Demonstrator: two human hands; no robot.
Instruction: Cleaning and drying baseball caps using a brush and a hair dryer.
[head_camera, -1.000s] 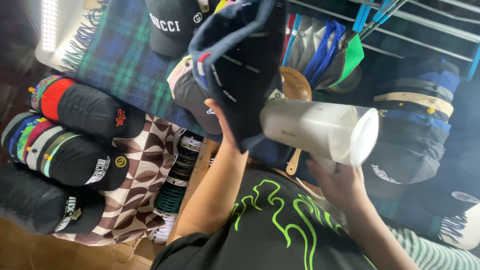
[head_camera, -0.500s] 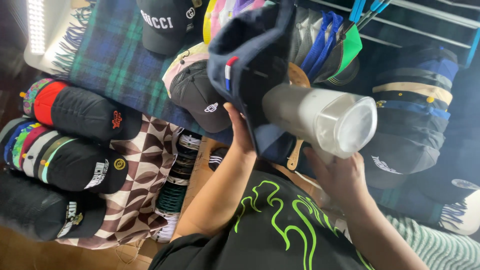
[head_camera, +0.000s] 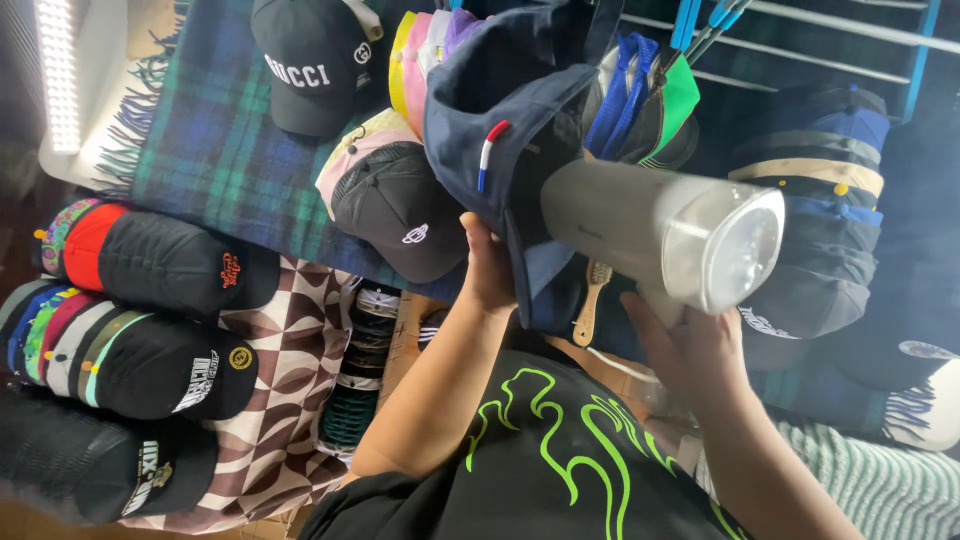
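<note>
Left hand (head_camera: 487, 270) grips the navy cap (head_camera: 500, 130); right hand (head_camera: 700, 350) apparently clasps the white handheld appliance (head_camera: 660, 230) underneath.

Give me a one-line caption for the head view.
Left hand holds a navy fabric cap while right hand holds a white cylindrical handheld appliance to it.

left hand's fingers tucked out of sight inside the navy cap (head_camera: 500, 120), right hand's (head_camera: 700, 350) fingertips behind the white cylinder (head_camera: 660, 230)
</note>
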